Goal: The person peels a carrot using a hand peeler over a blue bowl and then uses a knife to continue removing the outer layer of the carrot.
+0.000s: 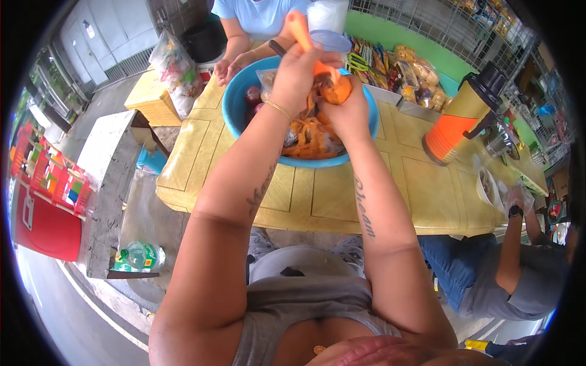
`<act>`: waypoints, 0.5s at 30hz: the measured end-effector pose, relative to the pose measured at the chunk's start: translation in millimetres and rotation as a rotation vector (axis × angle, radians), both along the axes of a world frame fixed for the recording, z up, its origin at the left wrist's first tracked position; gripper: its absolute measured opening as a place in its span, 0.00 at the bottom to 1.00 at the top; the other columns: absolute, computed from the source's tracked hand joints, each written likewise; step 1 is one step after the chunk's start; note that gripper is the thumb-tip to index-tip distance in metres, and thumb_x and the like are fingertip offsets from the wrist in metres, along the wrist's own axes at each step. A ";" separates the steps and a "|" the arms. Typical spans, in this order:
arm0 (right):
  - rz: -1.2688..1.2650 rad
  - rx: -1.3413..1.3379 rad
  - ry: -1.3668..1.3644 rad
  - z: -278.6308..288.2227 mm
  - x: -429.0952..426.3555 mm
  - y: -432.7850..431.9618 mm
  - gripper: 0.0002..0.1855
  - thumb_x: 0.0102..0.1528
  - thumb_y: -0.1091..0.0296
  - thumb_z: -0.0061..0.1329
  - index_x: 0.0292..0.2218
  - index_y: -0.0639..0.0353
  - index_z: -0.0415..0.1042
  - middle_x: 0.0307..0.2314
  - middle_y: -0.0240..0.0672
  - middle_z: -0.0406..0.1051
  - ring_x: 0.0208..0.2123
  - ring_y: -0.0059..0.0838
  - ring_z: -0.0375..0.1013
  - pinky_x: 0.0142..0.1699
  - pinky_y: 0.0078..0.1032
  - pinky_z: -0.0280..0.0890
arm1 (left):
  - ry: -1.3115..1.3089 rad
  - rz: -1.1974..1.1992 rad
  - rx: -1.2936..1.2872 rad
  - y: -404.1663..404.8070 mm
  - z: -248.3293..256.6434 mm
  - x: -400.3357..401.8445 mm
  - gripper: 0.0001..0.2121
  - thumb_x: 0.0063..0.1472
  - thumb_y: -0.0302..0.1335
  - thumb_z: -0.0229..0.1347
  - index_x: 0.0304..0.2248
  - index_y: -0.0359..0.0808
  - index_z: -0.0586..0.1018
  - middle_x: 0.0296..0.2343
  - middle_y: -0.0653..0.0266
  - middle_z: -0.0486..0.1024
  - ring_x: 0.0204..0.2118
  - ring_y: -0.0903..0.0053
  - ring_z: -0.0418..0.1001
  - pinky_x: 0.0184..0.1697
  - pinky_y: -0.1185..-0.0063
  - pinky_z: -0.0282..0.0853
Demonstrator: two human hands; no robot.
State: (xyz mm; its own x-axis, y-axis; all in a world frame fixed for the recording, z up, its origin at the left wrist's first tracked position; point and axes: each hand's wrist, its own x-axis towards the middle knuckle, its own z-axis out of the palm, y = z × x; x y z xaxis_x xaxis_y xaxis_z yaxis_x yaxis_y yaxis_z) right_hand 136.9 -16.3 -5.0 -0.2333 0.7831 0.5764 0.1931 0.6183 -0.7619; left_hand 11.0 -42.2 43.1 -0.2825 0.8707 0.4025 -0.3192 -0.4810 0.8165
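My right hand (345, 110) grips the thick end of an orange carrot (336, 90), which slants up and away from me. My left hand (295, 73) is closed around a dark-handled tool (277, 48), and its fingers lie over the carrot's middle. That tool's working end is hidden, so I cannot tell whether it is a peeler or a knife. The carrot's far part (300, 29) looks smooth and bright. Both hands are above a blue plastic basin (231, 120) holding orange peelings (311, 139), plastic bags and red onions (252, 96).
Across the yellow-covered table (339, 196) sits a person in a light blue shirt (258, 18). An orange-and-gold thermos (453, 123) stands to the right, near packaged goods (416, 73). Another person (512, 274) works at far right beside a white bowl (489, 187). Green scissors (359, 63) lie behind the basin.
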 end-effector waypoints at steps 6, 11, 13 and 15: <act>0.084 -0.070 0.010 2.2 1.8 -3.3 0.36 0.40 0.71 0.67 0.49 0.62 0.66 0.42 0.41 0.75 0.45 0.37 0.76 0.49 0.29 0.70 | 0.392 0.130 -0.065 6.4 -6.5 7.9 0.14 0.69 0.34 0.50 0.40 0.28 0.72 0.33 0.57 0.80 0.36 0.78 0.78 0.41 0.81 0.75; 0.117 -0.050 0.027 5.4 5.7 -7.4 0.35 0.39 0.71 0.68 0.48 0.60 0.68 0.41 0.40 0.75 0.44 0.36 0.76 0.48 0.30 0.70 | 0.305 0.153 -0.070 3.5 -3.0 8.8 0.14 0.69 0.34 0.51 0.41 0.29 0.72 0.31 0.61 0.77 0.33 0.79 0.77 0.37 0.82 0.75; 0.156 -0.025 0.054 1.6 5.1 -5.8 0.33 0.38 0.72 0.68 0.47 0.60 0.69 0.40 0.39 0.76 0.43 0.34 0.76 0.48 0.29 0.70 | 0.276 0.183 -0.061 3.4 -2.7 7.3 0.14 0.69 0.34 0.50 0.42 0.29 0.72 0.31 0.62 0.76 0.32 0.79 0.77 0.35 0.82 0.75; 0.177 -0.028 0.072 1.6 4.1 -4.9 0.33 0.38 0.72 0.68 0.47 0.60 0.69 0.40 0.38 0.76 0.43 0.33 0.76 0.49 0.29 0.69 | 0.306 0.229 -0.063 5.7 -5.0 2.7 0.13 0.69 0.34 0.50 0.42 0.30 0.72 0.31 0.62 0.74 0.31 0.80 0.76 0.33 0.81 0.76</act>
